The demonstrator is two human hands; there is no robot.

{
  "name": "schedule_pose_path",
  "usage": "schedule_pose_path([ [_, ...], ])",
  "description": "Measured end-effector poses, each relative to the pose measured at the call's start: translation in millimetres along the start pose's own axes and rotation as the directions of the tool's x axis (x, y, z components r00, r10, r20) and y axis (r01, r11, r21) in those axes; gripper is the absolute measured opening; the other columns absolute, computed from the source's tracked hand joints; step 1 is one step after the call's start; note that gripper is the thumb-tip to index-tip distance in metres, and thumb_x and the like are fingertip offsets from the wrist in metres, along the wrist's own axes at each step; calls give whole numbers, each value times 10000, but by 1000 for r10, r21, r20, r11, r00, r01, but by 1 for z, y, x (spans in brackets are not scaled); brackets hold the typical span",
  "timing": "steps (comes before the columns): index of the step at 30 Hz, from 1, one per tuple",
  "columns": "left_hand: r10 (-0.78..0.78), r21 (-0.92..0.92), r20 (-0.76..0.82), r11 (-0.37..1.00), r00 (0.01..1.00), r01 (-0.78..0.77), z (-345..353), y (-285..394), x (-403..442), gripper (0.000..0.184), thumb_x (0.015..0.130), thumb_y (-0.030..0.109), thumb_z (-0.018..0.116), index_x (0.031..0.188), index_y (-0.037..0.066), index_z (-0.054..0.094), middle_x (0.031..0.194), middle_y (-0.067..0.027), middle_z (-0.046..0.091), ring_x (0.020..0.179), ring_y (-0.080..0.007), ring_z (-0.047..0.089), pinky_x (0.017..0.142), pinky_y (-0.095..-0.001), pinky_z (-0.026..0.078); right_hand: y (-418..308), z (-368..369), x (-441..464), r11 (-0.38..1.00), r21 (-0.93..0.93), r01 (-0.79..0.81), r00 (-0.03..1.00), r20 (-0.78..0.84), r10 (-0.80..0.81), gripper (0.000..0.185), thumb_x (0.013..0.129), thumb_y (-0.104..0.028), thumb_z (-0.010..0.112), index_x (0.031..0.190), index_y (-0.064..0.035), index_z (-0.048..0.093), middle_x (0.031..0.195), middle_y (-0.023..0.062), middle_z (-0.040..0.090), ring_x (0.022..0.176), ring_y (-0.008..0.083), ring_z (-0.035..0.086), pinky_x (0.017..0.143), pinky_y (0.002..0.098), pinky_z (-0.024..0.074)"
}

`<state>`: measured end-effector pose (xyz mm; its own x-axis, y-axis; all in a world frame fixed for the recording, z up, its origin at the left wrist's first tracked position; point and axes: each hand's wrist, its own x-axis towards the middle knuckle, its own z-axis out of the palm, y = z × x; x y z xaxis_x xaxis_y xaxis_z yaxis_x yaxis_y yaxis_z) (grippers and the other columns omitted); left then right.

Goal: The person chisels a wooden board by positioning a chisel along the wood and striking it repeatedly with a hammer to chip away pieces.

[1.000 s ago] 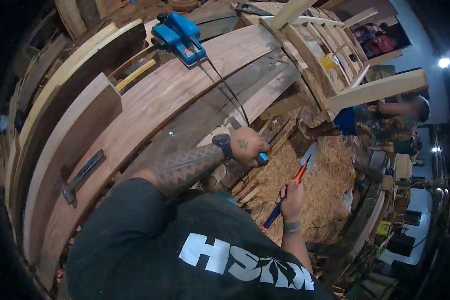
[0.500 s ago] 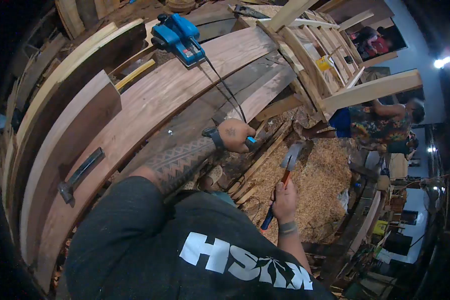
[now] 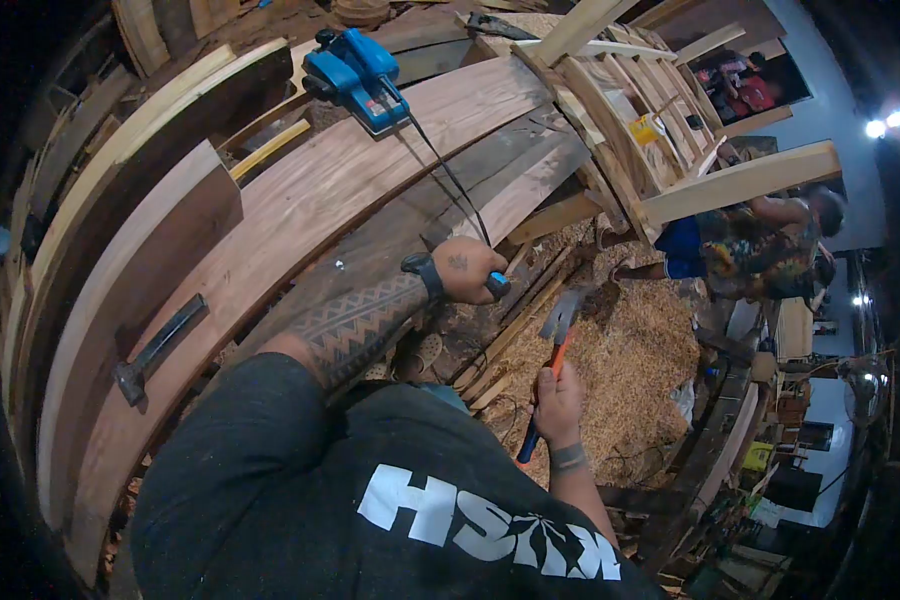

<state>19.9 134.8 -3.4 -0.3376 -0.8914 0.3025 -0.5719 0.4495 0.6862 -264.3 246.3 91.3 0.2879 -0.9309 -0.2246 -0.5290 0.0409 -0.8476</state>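
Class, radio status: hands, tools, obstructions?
Left hand closed on blue-ended object. Right hand gripping orange-handled tool. Black cord near left hand, possible snag.

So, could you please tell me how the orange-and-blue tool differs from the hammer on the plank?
The orange-and-blue tool is in the right grip; the hammer lies on the plank. The tool's handle is brightly coloured; the hammer's is dark. In the picture, the tool's head points up, the hammer's down. Both have a head on a handle.

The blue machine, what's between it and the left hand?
In the head view, a black cord runs over a pale plank and dark board between the blue machine and left hand.
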Motion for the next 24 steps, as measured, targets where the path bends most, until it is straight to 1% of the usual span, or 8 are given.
schedule_pose_path([
  [6, 6, -21, -52, 1000, 999, -7, 1, 0, 0, 219, 720, 269, 714, 778, 74, 632, 729, -178, 625, 733, -412, 630, 655, -517, 491, -1, 8, 1, 997, 74, -36, 999, -1, 36, 285, 1062, -350, 504, 939, -94, 483, 679, -25, 479, 538, 59, 449, 473, 232, 397],
  [9, 32, -60, -82, 998, 996, -37, -4, -1, 3, 221, 717, 263, 716, 791, 71, 636, 745, -179, 634, 745, -410, 634, 660, -514, 493, 11, 7, 5, 992, -110, -57, 998, 28, 60, 307, 1055, -344, 511, 1125, -46, 539, 730, 22, 499, 669, 142, 547, 611, 334, 457],
  [15, 11, -96, -125, 995, 992, -23, -20, -10, 5, 274, 674, 250, 753, 881, 83, 686, 791, -178, 665, 775, -406, 643, 686, -493, 503, 12, 40, 27, 914, -321, 247, 958, -58, -279, 296, 1037, -324, 536, 1040, -30, 564, 790, 100, 565, 710, 262, 566, 670, 381, 460],
  [18, 31, -53, -166, 998, 986, -40, -16, -20, 4, 314, 652, 254, 768, 911, 88, 700, 798, -166, 675, 780, -397, 650, 697, -486, 511, -14, 42, 38, 900, -345, 265, 963, 61, -261, 310, 1025, -324, 551, 1021, -13, 545, 823, 145, 573, 681, 318, 564, 650, 411, 461],
  [20, 36, -74, -268, 996, 963, -58, -12, -19, 4, 313, 644, 254, 768, 902, 90, 700, 793, -153, 677, 780, -391, 654, 697, -485, 513, -48, 10, 31, 875, -460, 153, 988, 38, -152, 311, 1015, -347, 570, 1060, -41, 538, 846, 111, 572, 641, 265, 552, 624, 400, 468],
  [21, 11, -88, -263, 995, 965, -35, -17, -14, 2, 301, 644, 258, 760, 887, 93, 692, 783, -140, 676, 778, -381, 659, 695, -483, 514, -45, -10, 26, 992, -98, 78, 994, -72, -85, 282, 995, -325, 601, 1077, -63, 540, 849, 77, 570, 633, 231, 545, 621, 389, 476],
  [22, -10, -109, -246, 994, 969, -18, -22, -10, 0, 299, 645, 263, 761, 879, 93, 688, 780, -139, 675, 777, -379, 659, 693, -485, 512, -56, -21, 23, 967, 211, 142, 985, -128, -117, 260, 970, -297, 633, 1082, -81, 543, 851, 49, 567, 637, 197, 539, 626, 374, 483],
  [24, -32, -149, -202, 989, 979, 2, -29, -6, 1, 295, 647, 274, 761, 865, 93, 680, 776, -139, 671, 776, -375, 660, 688, -487, 507, -79, -30, 20, 697, 634, 335, 942, -220, -252, 255, 930, -250, 682, 1085, -100, 547, 854, 16, 563, 665, 156, 535, 649, 353, 493],
])
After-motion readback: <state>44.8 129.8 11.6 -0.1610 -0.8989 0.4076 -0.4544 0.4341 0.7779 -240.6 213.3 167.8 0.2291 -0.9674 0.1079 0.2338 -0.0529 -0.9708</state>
